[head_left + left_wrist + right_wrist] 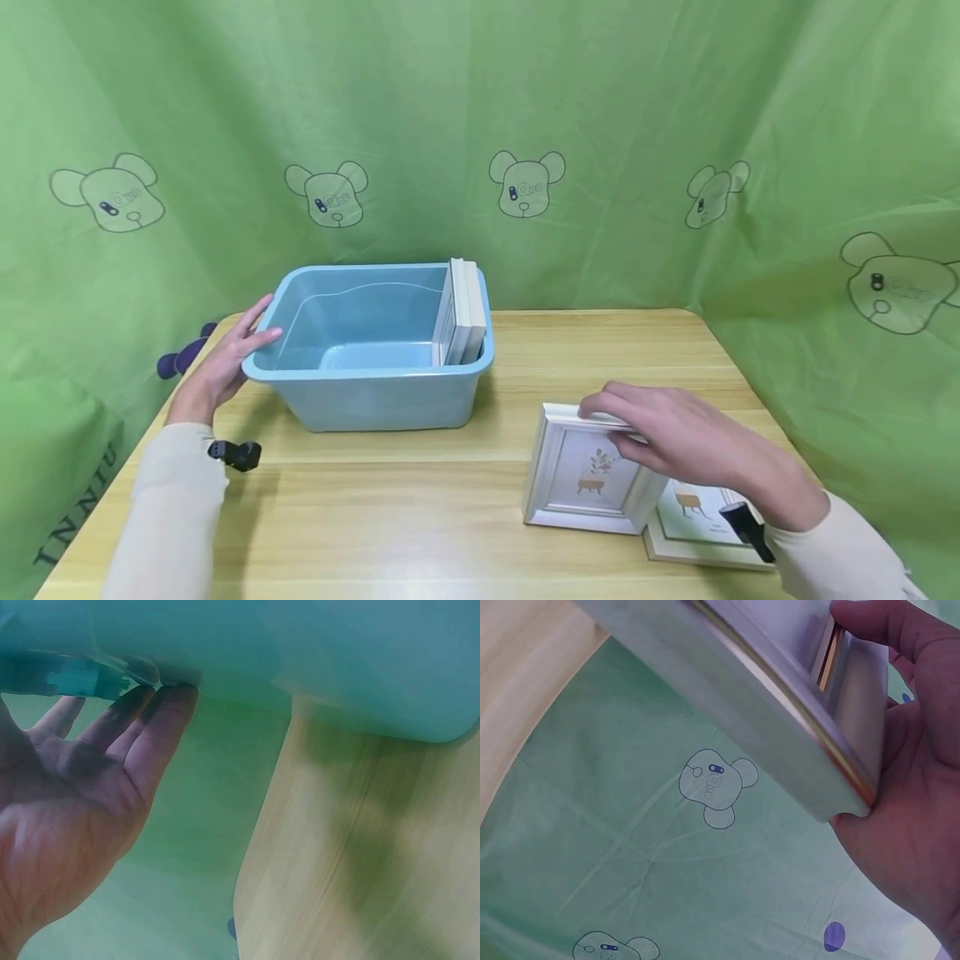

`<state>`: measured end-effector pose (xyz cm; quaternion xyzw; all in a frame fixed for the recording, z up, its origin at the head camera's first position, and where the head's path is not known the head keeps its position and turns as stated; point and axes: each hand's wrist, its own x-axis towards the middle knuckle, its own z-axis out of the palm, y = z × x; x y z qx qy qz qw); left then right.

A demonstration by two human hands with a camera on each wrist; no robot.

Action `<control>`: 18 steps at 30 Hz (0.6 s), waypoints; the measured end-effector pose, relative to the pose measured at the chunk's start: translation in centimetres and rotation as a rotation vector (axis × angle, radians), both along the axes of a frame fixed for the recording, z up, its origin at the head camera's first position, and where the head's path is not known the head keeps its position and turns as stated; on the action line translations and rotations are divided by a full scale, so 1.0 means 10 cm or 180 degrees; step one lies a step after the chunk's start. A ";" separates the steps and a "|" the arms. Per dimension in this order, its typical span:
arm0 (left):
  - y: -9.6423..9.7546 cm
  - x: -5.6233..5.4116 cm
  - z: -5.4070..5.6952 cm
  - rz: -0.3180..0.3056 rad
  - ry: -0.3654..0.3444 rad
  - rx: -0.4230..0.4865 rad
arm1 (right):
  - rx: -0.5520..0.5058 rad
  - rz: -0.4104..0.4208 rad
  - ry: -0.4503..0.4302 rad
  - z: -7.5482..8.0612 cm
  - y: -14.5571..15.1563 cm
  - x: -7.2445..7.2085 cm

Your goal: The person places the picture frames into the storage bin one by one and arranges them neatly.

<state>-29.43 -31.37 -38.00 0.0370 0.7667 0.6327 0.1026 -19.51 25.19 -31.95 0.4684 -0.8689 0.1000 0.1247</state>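
through my head view, the left hand (225,358) lays its thumb over the rim of a blue tub (375,407) on the wooden table (375,517); two white frames (460,317) stand on edge at its right end. right of the tub, the right hand (675,429) grips a picture frame (591,483) by its top, upright, partly hiding another frame (686,525) lying flat. my left wrist view shows fingertips under the rim, so i read a pinch. on my right wrist view, the thumb presses the picture frame's front; i can't tell how the mostly hidden fingers lie.
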 end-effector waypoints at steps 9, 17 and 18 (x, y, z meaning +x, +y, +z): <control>-0.01 0.00 0.00 -0.0013 0.0055 0.0083 | 0.0073 0.0171 -0.0388 0.09 0.00 0.02; 0.00 0.00 0.01 -0.0024 0.0005 -0.0005 | 0.0212 0.0052 -0.0673 0.23 -0.02 0.01; 0.00 0.00 0.01 -0.0024 -0.0004 0.0000 | 0.0221 0.0042 -0.0673 0.25 -0.02 0.00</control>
